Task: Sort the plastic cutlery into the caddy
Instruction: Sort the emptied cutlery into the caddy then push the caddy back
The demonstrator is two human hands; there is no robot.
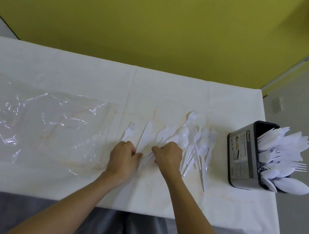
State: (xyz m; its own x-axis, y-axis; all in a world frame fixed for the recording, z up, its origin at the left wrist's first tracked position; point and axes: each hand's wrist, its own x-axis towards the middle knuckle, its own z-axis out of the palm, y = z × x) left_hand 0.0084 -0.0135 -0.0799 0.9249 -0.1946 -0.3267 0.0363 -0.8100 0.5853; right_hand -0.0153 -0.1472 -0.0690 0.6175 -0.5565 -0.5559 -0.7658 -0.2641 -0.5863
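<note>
White plastic cutlery lies in a loose pile [196, 144] on the white table, forks, spoons and knives mixed. A single fork [128, 131] lies apart at the left of the pile. My left hand [123, 158] pinches the handle end of a white knife [145, 134]. My right hand [168, 154] is closed around the handles of several pieces beside it. The grey caddy [240, 152] stands at the table's right edge, packed with knives, forks and spoons sticking out of its top.
A crumpled clear plastic bag [35, 122] lies flat on the left half of the table [94, 77]. The table's right edge runs just past the caddy, with grey floor beyond. A yellow wall rises behind the table.
</note>
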